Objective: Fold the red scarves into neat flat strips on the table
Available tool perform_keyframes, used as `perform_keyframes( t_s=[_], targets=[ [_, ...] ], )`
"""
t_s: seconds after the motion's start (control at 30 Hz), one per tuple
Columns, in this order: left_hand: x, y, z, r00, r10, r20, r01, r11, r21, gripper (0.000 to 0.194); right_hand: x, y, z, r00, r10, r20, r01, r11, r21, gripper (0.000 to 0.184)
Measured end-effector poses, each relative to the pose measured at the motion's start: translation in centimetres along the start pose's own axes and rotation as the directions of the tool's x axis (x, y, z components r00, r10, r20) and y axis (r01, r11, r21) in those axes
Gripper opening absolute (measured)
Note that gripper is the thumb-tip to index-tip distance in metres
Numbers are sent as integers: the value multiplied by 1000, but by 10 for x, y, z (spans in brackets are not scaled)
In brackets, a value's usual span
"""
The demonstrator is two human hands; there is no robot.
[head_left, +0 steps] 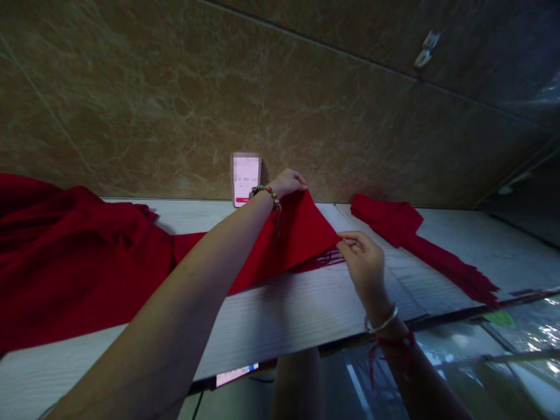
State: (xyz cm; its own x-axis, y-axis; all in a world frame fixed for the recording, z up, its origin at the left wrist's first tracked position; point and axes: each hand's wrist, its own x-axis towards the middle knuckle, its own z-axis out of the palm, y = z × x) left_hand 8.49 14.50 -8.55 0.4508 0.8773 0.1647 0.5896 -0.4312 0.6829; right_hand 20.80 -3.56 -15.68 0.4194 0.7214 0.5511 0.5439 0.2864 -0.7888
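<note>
A red fringed cloth (286, 236) is stretched between my hands over the pale counter. My left hand (289, 182), with a beaded bracelet at the wrist, pinches its upper corner near the wall; the fingertips are partly hidden. My right hand (364, 259), wearing a bangle and a red string, grips the cloth's right corner between thumb and fingers. Thin red strands of fringe (330, 257) hang out under the lower edge, just left of that hand. My left forearm covers part of the cloth.
On the left lies a big heap of red fabric (83, 256). A folded red cloth (387, 219) with a trailing end rests to the right. A phone showing a timer (246, 181) leans against the brown tiled wall (166, 99). The white wood-grain counter (280, 318) ends at a dark front edge.
</note>
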Motion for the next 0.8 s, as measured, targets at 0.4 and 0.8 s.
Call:
perform_keyframes(
  t_s=[0.4,0.8],
  targets=[
    [15,-41,86,992,48,120,-77,966,246,24,-13,62,-14,929,-53,366,266,784,-561,40],
    [-61,-43,84,1000,-24,-13,27,859,511,48,14,80,-27,580,-187,793,759,476,-443,53]
  ],
)
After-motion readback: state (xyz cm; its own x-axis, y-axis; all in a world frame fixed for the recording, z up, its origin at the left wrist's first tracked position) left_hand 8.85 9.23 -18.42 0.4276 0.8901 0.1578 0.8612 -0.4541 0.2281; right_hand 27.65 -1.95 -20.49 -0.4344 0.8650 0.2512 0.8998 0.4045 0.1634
